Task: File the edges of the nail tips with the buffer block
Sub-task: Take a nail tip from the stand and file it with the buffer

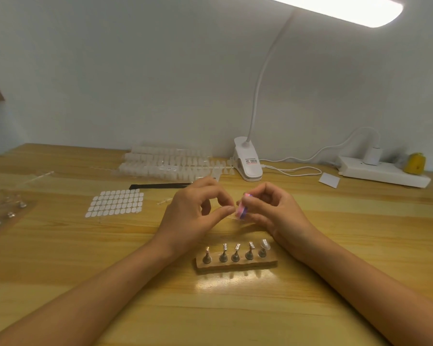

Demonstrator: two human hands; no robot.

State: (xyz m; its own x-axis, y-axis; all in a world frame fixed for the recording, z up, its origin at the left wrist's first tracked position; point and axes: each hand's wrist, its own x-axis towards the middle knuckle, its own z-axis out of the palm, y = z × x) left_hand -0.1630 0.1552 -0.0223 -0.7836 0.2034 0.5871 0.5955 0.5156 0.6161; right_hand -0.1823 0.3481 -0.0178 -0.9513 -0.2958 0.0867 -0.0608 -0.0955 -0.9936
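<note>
Looking at mid-frame, I see two hands meeting above the table [60, 245]. The right hand [273, 211] pinches one pink-and-purple buffer block [243, 209] between thumb and fingers. The left hand [193, 213] has thumb and forefinger pressed on one clear nail tip [233, 215], faint to me, right against the block. Below centre, one wooden stand [235, 265] carries five pegs; only the rightmost wears a mounted tip [264, 243]. Left of centre I count one sticker sheet [115, 203]; right of centre, higher up, one clip lamp [246, 158] and one power strip [383, 174].
</note>
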